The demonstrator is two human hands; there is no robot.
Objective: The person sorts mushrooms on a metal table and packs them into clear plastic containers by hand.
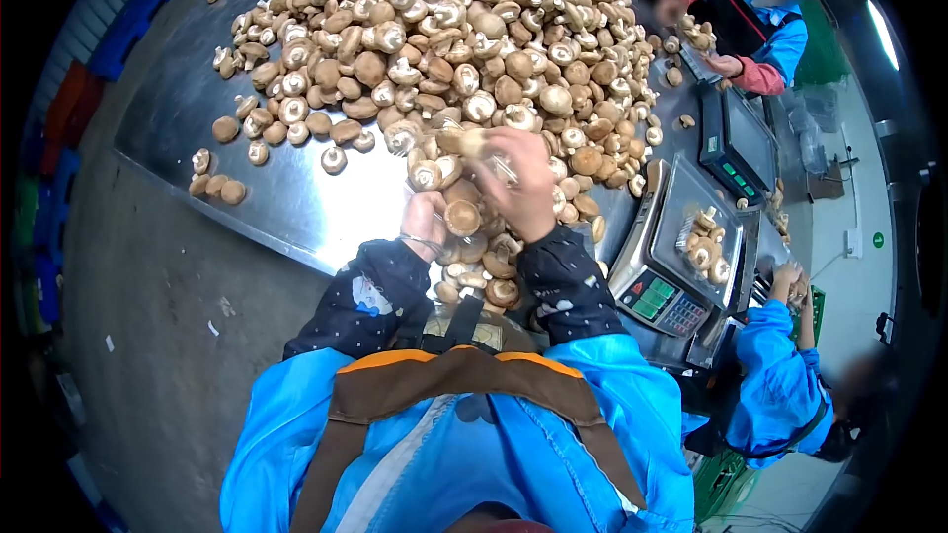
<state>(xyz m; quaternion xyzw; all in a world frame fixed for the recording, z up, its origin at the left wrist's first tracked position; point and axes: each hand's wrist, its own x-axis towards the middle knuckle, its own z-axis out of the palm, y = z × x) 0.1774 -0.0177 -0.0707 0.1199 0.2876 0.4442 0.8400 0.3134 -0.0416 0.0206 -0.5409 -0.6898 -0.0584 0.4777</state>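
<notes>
My left hand (425, 219) is closed on the near-left edge of what looks like a clear plastic tray, its outline hard to make out against the shiny table. Several shiitake mushrooms (461, 217) lie in or around that tray, just right of the hand. Over them, my right hand (518, 183) is smeared by motion, with its fingertips closed on a pale, blurred shiitake mushroom (466, 142). Beyond both hands rises a big heap of shiitake mushrooms (474, 49). More mushrooms (502, 291) lie between my forearms, close to my body.
A metal table (286, 207) carries the heap, with loose mushrooms at its left. To my right stands a digital scale (657, 298) bearing a tray of mushrooms (703, 242); a second scale (736, 153) is behind it. Two co-workers in blue (780, 380) handle mushrooms at the right.
</notes>
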